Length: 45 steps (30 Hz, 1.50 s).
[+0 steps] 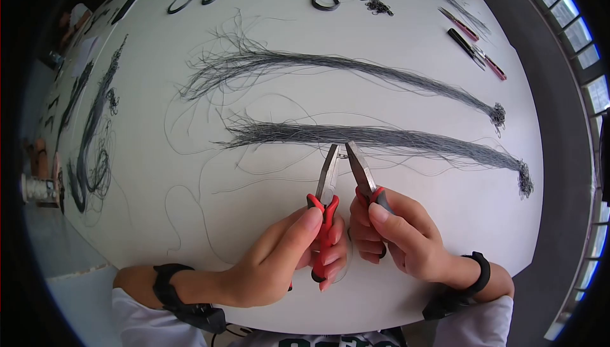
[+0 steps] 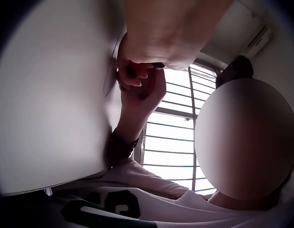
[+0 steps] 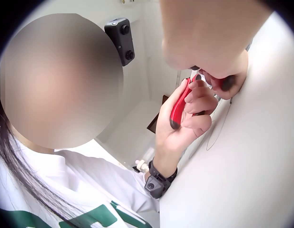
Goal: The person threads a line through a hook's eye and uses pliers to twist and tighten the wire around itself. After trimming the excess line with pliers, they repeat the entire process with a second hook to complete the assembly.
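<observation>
My left hand (image 1: 273, 255) grips red-handled pliers (image 1: 325, 233), their metal nose pointing away from me. My right hand (image 1: 406, 229) holds a second pair of pliers (image 1: 361, 169) with red and grey handles, thumb along the grip. The two noses lean together, and a tiny metal piece (image 1: 343, 155) shows between their tips, too small to make out. Just beyond the tips lies a bundle of thin grey strands (image 1: 381, 136), its right end a curly clump (image 1: 525, 179). In the right wrist view the left hand's fingers wrap the red handle (image 3: 178, 111).
A second strand bundle (image 1: 356, 64) lies farther back. Two red-handled tools (image 1: 462, 24) and a black-handled one (image 1: 460, 40) are at the back right. Dark looped bundles (image 1: 324, 4) lie at the far edge, with more strands (image 1: 95, 131) on the left. Loose strands trail across the white table (image 1: 146, 233).
</observation>
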Motion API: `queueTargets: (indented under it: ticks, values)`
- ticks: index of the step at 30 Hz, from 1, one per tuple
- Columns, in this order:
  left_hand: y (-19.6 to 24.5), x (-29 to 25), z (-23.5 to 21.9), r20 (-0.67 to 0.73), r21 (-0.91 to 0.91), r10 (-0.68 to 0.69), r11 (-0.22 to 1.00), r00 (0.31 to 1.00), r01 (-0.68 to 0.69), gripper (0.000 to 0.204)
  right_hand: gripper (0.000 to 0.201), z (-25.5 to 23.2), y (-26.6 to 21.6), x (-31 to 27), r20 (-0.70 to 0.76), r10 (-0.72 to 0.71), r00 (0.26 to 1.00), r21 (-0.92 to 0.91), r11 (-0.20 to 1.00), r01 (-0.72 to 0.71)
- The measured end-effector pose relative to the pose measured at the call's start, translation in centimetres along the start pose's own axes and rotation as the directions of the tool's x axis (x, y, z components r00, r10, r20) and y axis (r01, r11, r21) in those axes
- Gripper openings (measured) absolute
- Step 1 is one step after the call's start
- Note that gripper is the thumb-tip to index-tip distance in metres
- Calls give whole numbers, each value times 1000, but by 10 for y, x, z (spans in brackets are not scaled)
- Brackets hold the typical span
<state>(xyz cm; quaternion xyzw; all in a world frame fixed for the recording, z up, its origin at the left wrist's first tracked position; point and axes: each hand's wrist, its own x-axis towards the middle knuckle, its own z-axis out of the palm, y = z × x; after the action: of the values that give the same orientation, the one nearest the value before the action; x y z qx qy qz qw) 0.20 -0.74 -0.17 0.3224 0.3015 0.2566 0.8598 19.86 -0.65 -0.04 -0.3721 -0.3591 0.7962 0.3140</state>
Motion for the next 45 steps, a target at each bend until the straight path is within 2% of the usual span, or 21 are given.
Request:
queueTargets:
  ticks: [3, 9, 19, 23, 31, 36, 40, 45]
  values:
    - [2, 1, -4, 45, -61, -41, 997, 998, 44, 46, 25, -5, -5, 1, 73, 81, 994, 93, 992, -87]
    - [7, 3, -6, 70, -137, -88, 986, 994, 97, 47, 25, -8, -10, 2, 91, 171, 981, 201, 962, -186]
    - [6, 2, -7, 89, -189, -104, 975, 991, 120, 48, 25, -7, -6, 1, 58, 97, 994, 106, 989, -103]
    - [9, 1, -8, 104, -242, -113, 961, 988, 136, 48, 26, -9, -7, 1, 87, 146, 985, 181, 970, -160]
    - [12, 2, -8, 137, -298, -150, 936, 979, 185, 48, 28, -12, -5, 0, 131, 149, 980, 258, 950, -178]
    - [11, 3, -11, 134, -322, -176, 923, 975, 211, 48, 31, -13, -6, 3, 191, 203, 960, 400, 877, -265]
    - [11, 4, -14, 142, -314, -177, 925, 974, 214, 47, 34, -15, -6, 4, 227, 208, 951, 440, 850, -291]
    - [11, 4, -15, 141, -356, -192, 906, 971, 231, 47, 40, -14, -10, 5, 227, 284, 932, 467, 808, -360]
